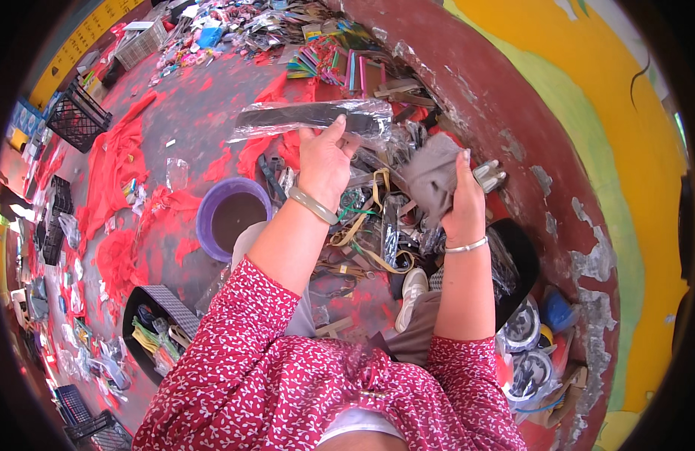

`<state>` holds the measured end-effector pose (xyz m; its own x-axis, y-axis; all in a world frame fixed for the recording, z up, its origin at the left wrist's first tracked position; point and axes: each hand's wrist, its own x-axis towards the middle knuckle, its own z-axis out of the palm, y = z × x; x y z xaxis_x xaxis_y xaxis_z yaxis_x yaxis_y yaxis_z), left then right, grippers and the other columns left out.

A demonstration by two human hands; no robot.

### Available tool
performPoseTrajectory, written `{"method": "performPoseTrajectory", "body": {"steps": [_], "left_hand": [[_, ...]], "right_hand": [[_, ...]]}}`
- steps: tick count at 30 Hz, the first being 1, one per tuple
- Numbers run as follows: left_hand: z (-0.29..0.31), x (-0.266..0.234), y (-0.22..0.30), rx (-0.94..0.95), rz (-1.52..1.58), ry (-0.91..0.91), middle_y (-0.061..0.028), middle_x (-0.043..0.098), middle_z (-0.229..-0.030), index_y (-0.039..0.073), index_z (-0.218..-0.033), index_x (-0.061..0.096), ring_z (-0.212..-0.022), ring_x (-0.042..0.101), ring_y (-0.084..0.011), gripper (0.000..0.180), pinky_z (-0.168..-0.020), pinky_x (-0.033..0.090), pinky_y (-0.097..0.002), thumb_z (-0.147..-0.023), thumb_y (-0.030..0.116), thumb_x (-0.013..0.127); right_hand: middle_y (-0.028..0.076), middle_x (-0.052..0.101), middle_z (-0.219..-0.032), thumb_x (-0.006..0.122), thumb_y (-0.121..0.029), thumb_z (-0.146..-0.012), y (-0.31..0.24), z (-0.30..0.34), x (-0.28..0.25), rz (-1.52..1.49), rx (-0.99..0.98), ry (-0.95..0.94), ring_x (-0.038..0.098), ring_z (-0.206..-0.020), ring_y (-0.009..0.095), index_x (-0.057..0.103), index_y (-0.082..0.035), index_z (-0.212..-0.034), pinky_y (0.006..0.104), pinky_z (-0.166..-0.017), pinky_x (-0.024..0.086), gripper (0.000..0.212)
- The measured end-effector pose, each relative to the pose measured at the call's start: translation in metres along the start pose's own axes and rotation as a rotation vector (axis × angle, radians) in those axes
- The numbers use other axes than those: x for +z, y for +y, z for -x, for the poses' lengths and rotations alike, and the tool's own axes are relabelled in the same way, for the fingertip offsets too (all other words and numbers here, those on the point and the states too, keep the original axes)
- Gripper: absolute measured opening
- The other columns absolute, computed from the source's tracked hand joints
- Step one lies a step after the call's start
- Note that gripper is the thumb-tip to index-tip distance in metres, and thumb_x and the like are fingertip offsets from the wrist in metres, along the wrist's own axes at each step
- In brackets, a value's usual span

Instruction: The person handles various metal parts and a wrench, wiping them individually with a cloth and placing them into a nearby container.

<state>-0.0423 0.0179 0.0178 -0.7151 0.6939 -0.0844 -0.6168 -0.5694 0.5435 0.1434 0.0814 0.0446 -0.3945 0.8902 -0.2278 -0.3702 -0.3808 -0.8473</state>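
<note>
My left hand [324, 167] is closed on a long, flat dark strip in clear plastic wrapping [283, 118], held level above the floor. The thumb lies over the wrapping. To its right, my right hand [466, 204] grips a grey cloth [428, 179], which is crumpled and slightly blurred. Below and between the hands spreads a heap of straps and plastic-wrapped pieces, with a tan strap [360, 220] looping through it. A purple bucket [205, 219] of murky brown liquid stands left of my left forearm.
A peeling red and yellow wall [513, 98] curves along the right. At lower left sits a black basket [167, 307] with small goods, and a black crate [78, 118] stands farther left. Wheel-like discs in plastic [529, 373] lie at lower right. Red cloth [122, 161] covers parts of the floor.
</note>
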Motion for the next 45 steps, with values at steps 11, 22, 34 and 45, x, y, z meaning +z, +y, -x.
{"method": "performPoseTrajectory", "body": {"steps": [11, 22, 34, 45], "left_hand": [[0.011, 0.013, -0.014, 0.069, -0.016, -0.071, -0.0083, 0.056, -0.101, 0.009, -0.109, 0.042, -0.089, 0.06, -0.0229, 0.032, -0.073, 0.055, -0.0368, -0.082, -0.006, 0.053], [0.04, 0.029, -0.033, -0.05, -0.045, -0.31, -0.0063, 0.06, -0.1, 0.005, -0.104, 0.053, -0.091, 0.057, -0.0166, 0.023, -0.084, 0.046, -0.0328, -0.082, -0.002, 0.055], [0.03, 0.013, -0.026, 0.186, -0.728, -0.517, 0.0003, 0.058, -0.086, 0.003, -0.104, 0.058, -0.085, 0.056, -0.0084, 0.03, -0.075, 0.045, -0.0238, -0.084, 0.025, 0.063], [0.034, 0.016, -0.02, -0.21, -0.704, -0.921, 0.0004, 0.056, -0.105, -0.001, -0.116, 0.052, -0.097, 0.048, -0.0056, 0.036, -0.088, 0.038, -0.0231, -0.086, 0.016, 0.061]], "right_hand": [[0.016, 0.05, -0.123, 0.046, -0.026, -0.09, 0.011, 0.001, -0.001, -0.61, 0.16, -0.524, 0.049, -0.112, 0.03, 0.04, 0.001, -0.127, 0.0407, -0.099, 0.037, 0.046], [0.007, 0.057, -0.106, 0.055, 0.009, -0.079, 0.044, -0.009, 0.009, -0.211, -0.138, -0.206, 0.057, -0.092, 0.016, 0.048, -0.002, -0.118, 0.0292, -0.081, 0.047, 0.041], [-0.001, 0.061, -0.086, 0.061, 0.007, -0.075, -0.007, -0.014, -0.032, 0.655, -0.444, -0.244, 0.054, -0.075, 0.005, 0.061, -0.001, -0.1, 0.0201, -0.067, 0.046, 0.026], [-0.001, 0.061, -0.077, 0.065, 0.006, -0.07, -0.005, 0.001, -0.021, 0.562, -0.389, -0.197, 0.053, -0.07, 0.005, 0.065, 0.002, -0.086, 0.0196, -0.065, 0.044, 0.017]]}}
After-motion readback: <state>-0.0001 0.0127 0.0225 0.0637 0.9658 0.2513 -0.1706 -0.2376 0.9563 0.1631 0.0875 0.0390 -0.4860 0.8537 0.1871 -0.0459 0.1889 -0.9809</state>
